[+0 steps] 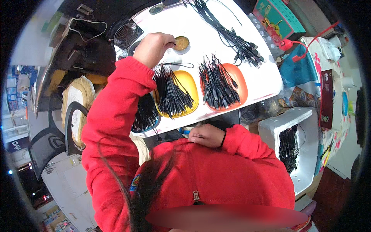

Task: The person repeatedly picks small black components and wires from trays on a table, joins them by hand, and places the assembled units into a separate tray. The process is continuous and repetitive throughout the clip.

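My left hand reaches over the white table, thumb and fingers pinched together at the rim of a small round tin with amber-brown contents. What the pinch holds, if anything, is too small to make out. A thin black cable curves on the table just below this hand. Near my waist, at the table's front edge, my right hand rests with curled fingers; their undersides are hidden. Bundles of black cables lie in a yellow tray and an orange tray. Another black bundle sits in a blue tray beside my left sleeve.
Long black cables with plugs spread over the table's far right. A black round-grilled fan stands at the far left. To my right, a white foam box contains more black cables. A black-framed chair is at left.
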